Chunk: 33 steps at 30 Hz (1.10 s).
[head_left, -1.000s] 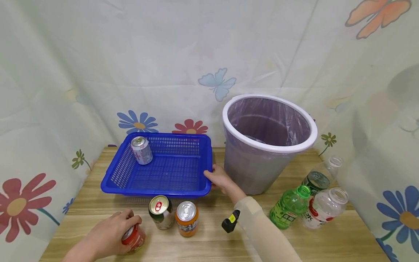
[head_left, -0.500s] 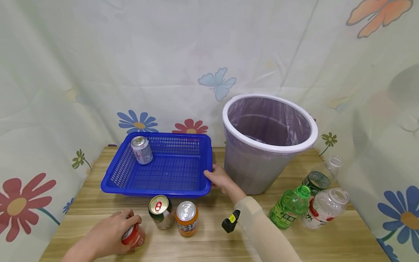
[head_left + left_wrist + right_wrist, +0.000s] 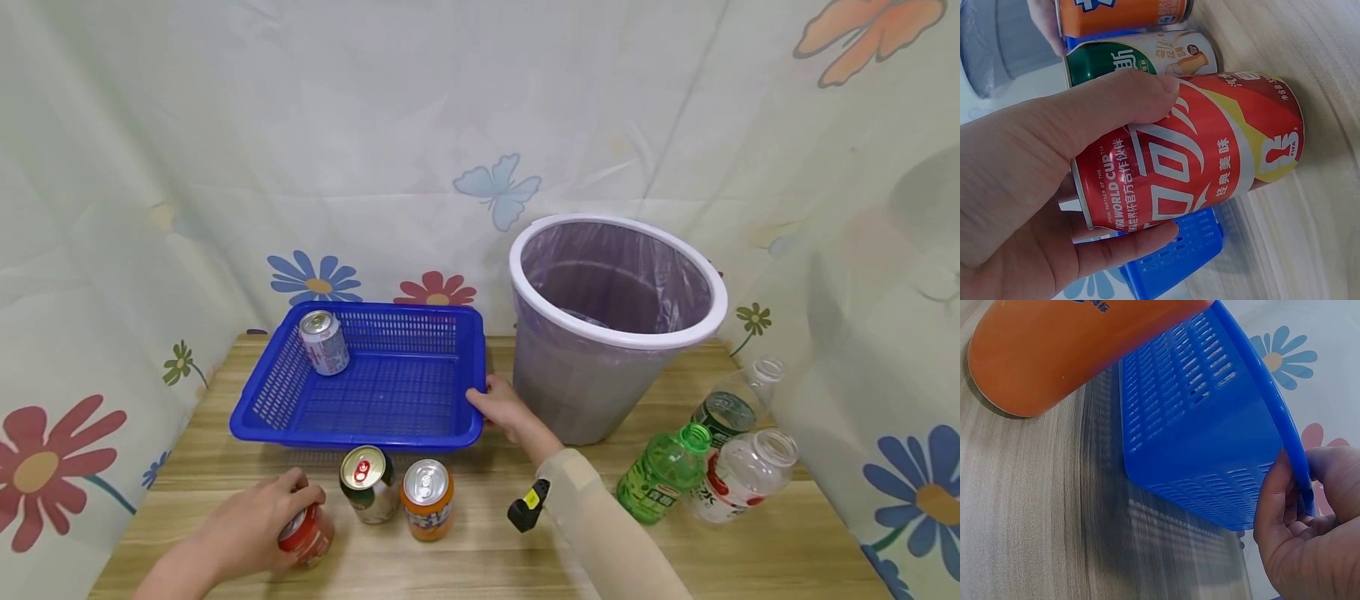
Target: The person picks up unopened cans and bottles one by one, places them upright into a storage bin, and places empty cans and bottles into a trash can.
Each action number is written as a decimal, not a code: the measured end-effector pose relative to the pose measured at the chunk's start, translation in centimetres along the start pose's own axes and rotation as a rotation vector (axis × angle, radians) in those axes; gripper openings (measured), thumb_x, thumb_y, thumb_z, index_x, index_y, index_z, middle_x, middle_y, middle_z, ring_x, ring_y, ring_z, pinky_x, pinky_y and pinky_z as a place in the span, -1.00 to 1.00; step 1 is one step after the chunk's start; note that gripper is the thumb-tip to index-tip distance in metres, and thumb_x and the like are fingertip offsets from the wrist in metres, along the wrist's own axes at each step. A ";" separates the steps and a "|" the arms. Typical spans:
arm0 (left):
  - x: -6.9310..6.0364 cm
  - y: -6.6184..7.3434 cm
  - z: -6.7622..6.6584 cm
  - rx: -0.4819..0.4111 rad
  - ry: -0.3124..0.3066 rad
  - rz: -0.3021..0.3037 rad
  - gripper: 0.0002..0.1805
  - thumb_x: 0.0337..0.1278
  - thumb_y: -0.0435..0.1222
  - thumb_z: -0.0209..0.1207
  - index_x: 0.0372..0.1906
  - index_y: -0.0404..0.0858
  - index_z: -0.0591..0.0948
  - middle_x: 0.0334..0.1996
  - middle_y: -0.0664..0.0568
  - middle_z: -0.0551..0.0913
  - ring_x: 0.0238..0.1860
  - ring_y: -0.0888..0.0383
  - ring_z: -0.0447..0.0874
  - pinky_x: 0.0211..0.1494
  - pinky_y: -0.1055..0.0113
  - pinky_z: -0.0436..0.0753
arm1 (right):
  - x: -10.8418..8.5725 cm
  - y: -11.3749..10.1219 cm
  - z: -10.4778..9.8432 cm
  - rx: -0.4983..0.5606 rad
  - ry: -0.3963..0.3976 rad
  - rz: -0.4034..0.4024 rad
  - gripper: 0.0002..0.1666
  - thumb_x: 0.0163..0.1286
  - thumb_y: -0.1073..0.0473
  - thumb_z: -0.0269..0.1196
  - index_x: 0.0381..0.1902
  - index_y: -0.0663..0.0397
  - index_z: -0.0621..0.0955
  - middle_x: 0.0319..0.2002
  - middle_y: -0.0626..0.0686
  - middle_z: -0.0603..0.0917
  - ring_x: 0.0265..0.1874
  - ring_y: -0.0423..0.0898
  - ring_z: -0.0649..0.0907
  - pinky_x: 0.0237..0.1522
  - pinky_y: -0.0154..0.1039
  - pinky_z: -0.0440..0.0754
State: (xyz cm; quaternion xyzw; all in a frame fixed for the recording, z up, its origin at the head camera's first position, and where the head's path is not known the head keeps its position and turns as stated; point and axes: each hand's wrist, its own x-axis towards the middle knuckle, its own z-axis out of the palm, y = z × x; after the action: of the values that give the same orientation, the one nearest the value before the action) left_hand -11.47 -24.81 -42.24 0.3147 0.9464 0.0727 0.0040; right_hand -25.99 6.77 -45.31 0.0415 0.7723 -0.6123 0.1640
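My left hand (image 3: 255, 521) grips a red soda can (image 3: 1179, 150), thumb on one side and fingers curled round the other. In the head view the red can is at the front left, its top partly covered by the hand. To its right stand a green-and-cream can (image 3: 367, 485) and an orange soda can (image 3: 427, 500), both upright. My right hand (image 3: 1310, 519) pinches the right rim of the blue plastic basket (image 3: 375, 442), thumb above and fingers curled beneath. Inside the basket, at its left back corner, stands a white-and-silver can (image 3: 324, 343).
A grey waste bin (image 3: 585, 392) with a white rim and a plastic liner stands right of the basket. At the right are a green bottle (image 3: 663, 475), a clear bottle with a red-and-white label (image 3: 742, 479) and another clear bottle (image 3: 735, 408). A patterned curtain hangs behind.
My left hand and the red can have shifted very slightly upward in the head view, the can a little blurred now. My right hand keeps its hold on the basket rim.
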 end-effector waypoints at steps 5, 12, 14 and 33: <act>0.1 -0.1 -0.4 -0.017 -0.032 -0.009 -0.46 -0.43 -0.08 0.45 -0.16 -0.08 0.54 -0.31 0.11 0.42 -0.37 0.19 0.46 -0.44 0.34 0.58 | 0.0 0.0 0.0 0.002 -0.007 -0.003 -0.65 0.23 0.21 0.05 -0.09 0.36 0.40 -0.12 0.41 0.56 -0.32 0.13 0.69 -0.42 -0.15 0.68; 0.3 -0.2 -0.9 -0.023 -0.030 -0.008 -0.47 -0.43 -0.10 0.45 -0.17 -0.08 0.53 -0.32 0.11 0.41 -0.39 0.22 0.44 -0.47 0.38 0.56 | 0.0 0.0 0.0 0.003 0.004 -0.017 -0.66 0.21 0.22 0.06 -0.10 0.35 0.41 -0.13 0.39 0.56 -0.36 0.10 0.68 -0.44 -0.17 0.68; 0.3 -0.3 -1.1 -0.023 -0.032 -0.009 -0.47 -0.43 -0.10 0.45 -0.18 -0.07 0.53 -0.32 0.12 0.40 -0.39 0.23 0.43 -0.48 0.39 0.55 | 0.0 -0.1 0.0 0.006 0.008 -0.019 -0.66 0.21 0.22 0.06 -0.10 0.35 0.41 -0.13 0.39 0.56 -0.37 0.09 0.68 -0.43 -0.17 0.68; 0.7 -0.6 -1.5 0.037 0.022 0.035 -0.45 -0.53 -0.15 0.46 -0.21 -0.07 0.51 -0.37 0.15 0.35 -0.41 0.24 0.37 -0.50 0.41 0.47 | -0.1 -0.1 -0.1 0.000 -0.008 -0.007 -0.63 0.23 0.21 0.06 -0.06 0.36 0.40 -0.12 0.37 0.56 -0.31 0.12 0.68 -0.39 -0.14 0.68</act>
State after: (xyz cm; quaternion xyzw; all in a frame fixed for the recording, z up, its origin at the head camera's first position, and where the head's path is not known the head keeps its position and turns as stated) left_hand -12.46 -25.13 -40.79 0.3305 0.9419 0.0587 -0.0134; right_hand -25.97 6.86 -45.20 0.0361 0.7718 -0.6131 0.1650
